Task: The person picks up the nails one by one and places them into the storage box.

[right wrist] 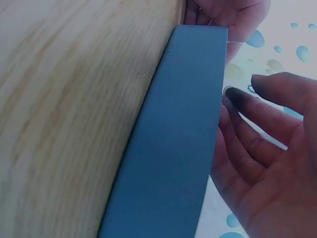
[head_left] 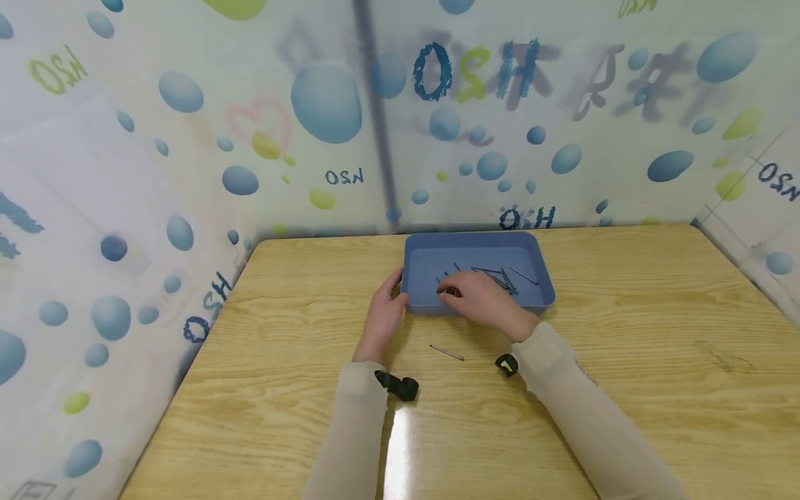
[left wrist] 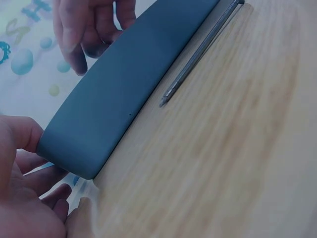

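A blue plastic tray [head_left: 431, 255] lies at the far side of the wooden table. My left hand [head_left: 382, 316] grips its front left corner, with the thumb at the near side and the fingers along the left wall. Inside the tray, several metal nails [head_left: 523, 276] are scattered, mostly towards the right. My right hand [head_left: 484, 300] reaches over the front wall into the tray with bent fingers. In the right wrist view its thumb and index fingertips are apart, with nothing visible between them. One loose nail [head_left: 446, 352] lies on the table in front of the tray.
The wooden table [head_left: 300, 312] extends to both sides of the tray. Behind it hangs a patterned curtain [head_left: 325, 208] with blue and green drops, close to the table's back edge. Black straps [head_left: 400, 386] sit at both wrists over the light sleeves.
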Demonstrator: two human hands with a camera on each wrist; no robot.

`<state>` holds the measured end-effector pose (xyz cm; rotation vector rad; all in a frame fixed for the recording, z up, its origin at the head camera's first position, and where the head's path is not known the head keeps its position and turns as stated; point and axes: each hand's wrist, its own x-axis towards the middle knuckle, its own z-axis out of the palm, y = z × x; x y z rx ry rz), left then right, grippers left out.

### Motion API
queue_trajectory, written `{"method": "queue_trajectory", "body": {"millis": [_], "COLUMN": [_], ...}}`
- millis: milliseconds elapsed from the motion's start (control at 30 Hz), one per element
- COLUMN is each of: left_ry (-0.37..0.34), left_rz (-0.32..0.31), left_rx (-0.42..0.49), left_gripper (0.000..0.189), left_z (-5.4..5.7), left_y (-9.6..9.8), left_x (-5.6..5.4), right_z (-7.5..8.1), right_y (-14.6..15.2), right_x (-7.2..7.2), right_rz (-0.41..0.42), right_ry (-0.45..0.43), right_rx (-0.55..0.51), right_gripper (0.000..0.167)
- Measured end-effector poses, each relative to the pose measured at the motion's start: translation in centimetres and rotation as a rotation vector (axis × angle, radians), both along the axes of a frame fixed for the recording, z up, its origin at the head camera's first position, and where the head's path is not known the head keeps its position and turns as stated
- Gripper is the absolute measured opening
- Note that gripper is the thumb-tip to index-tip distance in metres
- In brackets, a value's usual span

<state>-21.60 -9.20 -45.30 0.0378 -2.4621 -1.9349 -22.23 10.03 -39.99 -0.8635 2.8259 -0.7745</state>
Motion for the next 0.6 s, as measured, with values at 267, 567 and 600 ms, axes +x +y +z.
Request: {"method": "queue_trajectory", "body": {"millis": [267, 567, 600], "left_ry": [-0.009, 0.004, 0.008], "left_rz": [-0.002, 0.001, 0.004], "left_rx": [0.003, 0.006, 0.001], "left_gripper": [0.053, 0.053, 0.053], "left_z": [0.0, 0.1, 0.1], "left_y": [0.1, 0.1, 0.1], "left_x": [0.1, 0.1, 0.0], "right_z": [0.6, 1.2, 1.2], "right_y": [0.1, 0.4, 0.3], "right_x": [0.7, 1.2, 1.3], "right_rz": [0.003, 0.147, 0.167], "right_ry": [0.077, -0.013, -0.041], "right_rx": [0.026, 0.120, 0.140], "right_gripper": [0.022, 0.017, 0.018]}}
